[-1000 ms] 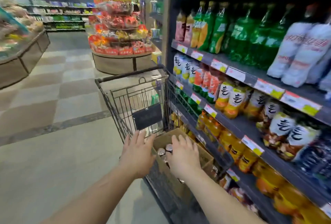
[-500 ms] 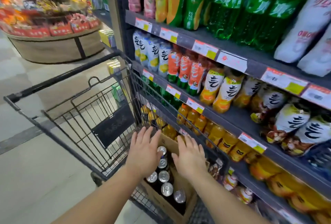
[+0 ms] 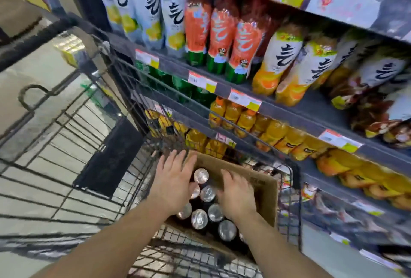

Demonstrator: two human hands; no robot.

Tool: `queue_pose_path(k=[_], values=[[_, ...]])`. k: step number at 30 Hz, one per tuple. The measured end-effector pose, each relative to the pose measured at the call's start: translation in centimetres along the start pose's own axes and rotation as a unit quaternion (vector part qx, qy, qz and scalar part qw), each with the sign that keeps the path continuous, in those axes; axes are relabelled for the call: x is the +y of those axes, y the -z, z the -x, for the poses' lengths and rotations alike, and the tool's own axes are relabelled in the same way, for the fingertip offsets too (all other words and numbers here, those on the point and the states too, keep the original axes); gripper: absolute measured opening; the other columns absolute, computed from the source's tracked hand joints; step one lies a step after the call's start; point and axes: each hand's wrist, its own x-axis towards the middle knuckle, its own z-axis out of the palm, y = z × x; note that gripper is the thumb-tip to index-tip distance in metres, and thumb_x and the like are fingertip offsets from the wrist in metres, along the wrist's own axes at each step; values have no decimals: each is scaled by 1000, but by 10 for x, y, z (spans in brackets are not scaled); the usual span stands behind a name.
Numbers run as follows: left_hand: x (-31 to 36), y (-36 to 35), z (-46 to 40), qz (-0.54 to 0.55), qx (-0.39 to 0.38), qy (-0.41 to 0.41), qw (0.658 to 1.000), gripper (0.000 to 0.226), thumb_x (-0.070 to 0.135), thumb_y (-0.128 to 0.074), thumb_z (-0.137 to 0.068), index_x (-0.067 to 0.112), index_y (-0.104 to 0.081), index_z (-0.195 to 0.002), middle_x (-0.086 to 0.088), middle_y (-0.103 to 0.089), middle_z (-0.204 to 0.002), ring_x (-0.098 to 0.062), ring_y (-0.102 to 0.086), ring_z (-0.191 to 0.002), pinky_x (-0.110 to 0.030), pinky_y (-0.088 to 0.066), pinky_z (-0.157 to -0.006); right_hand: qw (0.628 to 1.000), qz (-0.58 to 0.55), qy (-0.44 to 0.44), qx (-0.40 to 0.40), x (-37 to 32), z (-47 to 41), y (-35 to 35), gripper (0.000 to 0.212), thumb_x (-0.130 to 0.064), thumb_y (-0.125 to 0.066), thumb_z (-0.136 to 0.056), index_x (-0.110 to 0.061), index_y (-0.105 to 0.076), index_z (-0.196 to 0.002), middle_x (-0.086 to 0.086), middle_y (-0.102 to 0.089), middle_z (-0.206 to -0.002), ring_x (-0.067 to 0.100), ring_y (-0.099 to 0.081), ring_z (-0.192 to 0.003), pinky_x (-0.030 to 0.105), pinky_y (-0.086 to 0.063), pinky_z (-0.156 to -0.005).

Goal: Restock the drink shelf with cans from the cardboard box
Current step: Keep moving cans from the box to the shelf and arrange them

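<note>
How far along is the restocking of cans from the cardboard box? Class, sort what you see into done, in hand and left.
Done: nothing shows as shelved; the cardboard box sits in the cart with many cans upright inside.
In hand: the left hand and right hand reach in over the can tops, neither gripping one.
Left: lifting the cans out and placing them on the drink shelf.

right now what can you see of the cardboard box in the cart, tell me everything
The cardboard box is plain brown corrugated card, open at the top, with faint dark print on its right wall. It sits in the wire cart beside the drink shelf. Dark cans with silver tops stand upright inside. The left hand and right hand reach in over the cans.
</note>
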Motion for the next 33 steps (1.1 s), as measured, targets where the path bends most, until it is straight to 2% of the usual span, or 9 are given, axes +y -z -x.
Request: queue_pose_path(k=[2,6,11,16,22,25,28,30,33], values=[[-7,-19,-7,-7,-16,-11,1000,74,51,-44,-92,25,-11,-153,-9,-24,-157,-31,-16,-146,-52,-10,-119,999,1,-14,-35,6,-9,-29,63,-41,-48,-96,-26,-20,-151,5,-31,-153,27,-30,-139,42,-25,-115],[-16,-56,-21,-1,-18,-29,999,73,44,-49,-87,21,-23,-150,-13,-37,-150,-35,-29,-141,-53,-20,-115,997,-14,-37,-65,11,-32,-80,70,-43,-55,-90,-26,-21,-149,4,-30,-153,29,-24,-142,43,-23,-116],[-22,-84,-23,15,-32,-22,999,68,46,-44,-93,27,-17,-152,-8,-17,-159,-30,-10,-147,-48,-3,-120,994,-24,-64,-80,11,-56,-121,80,-36,-66,-84,-24,-20,-149,5,-30,-151,28,-28,-139,42,-28,-111],[-24,-88,-23,28,-25,-16,999,69,47,-44,-93,28,-14,-152,-7,-14,-160,-28,-6,-148,-45,4,-118,995,-26,-78,-62,12,-64,-130,62,-28,-70,-81,-24,-37,-134,0,-48,-136,24,-42,-128,38,-37,-100],[-6,-67,-26,61,-30,-25,997,74,48,-48,-91,27,-12,-152,-8,-8,-161,-29,-1,-148,-43,10,-116,997,-49,-51,-24,18,-44,-84,68,-39,-70,-79,-26,-38,-138,-5,-53,-134,19,-46,-126,34,-35,-103],[-1,-52,-26,48,-64,-43,996,91,55,-59,-83,30,-5,-152,-5,2,-161,-27,6,-148,-44,10,-117,997,-70,-12,1,8,-29,-42,71,-43,-74,-75,-28,-42,-136,-6,-56,-131,17,-50,-123,32,-38,-102],[3,-41,-23,88,-83,-58,991,104,58,-69,-71,35,-7,-151,-4,3,-161,-25,11,-147,-42,13,-117,994,-104,30,8,-4,-13,-1,75,-41,-79,-71,-28,-43,-137,-7,-56,-131,16,-53,-120,30,-43,-99],[7,-38,-20,125,-72,-67,987,103,59,-70,-67,38,-12,-150,-1,-1,-161,-22,10,-148,-40,14,-117,990,-126,65,12,-12,-2,21,71,-41,-79,-70,-30,-47,-132,-11,-57,-126,12,-54,-116,25,-43,-94],[10,-38,-19,229,-17,-33,973,86,53,-77,-64,37,-39,-139,4,-22,-157,-17,-4,-147,-39,5,-120,982,-159,98,12,-18,7,35,68,-41,-80,-69,-33,-49,-128,-15,-58,-121,6,-52,-113,18,-38,-88]])
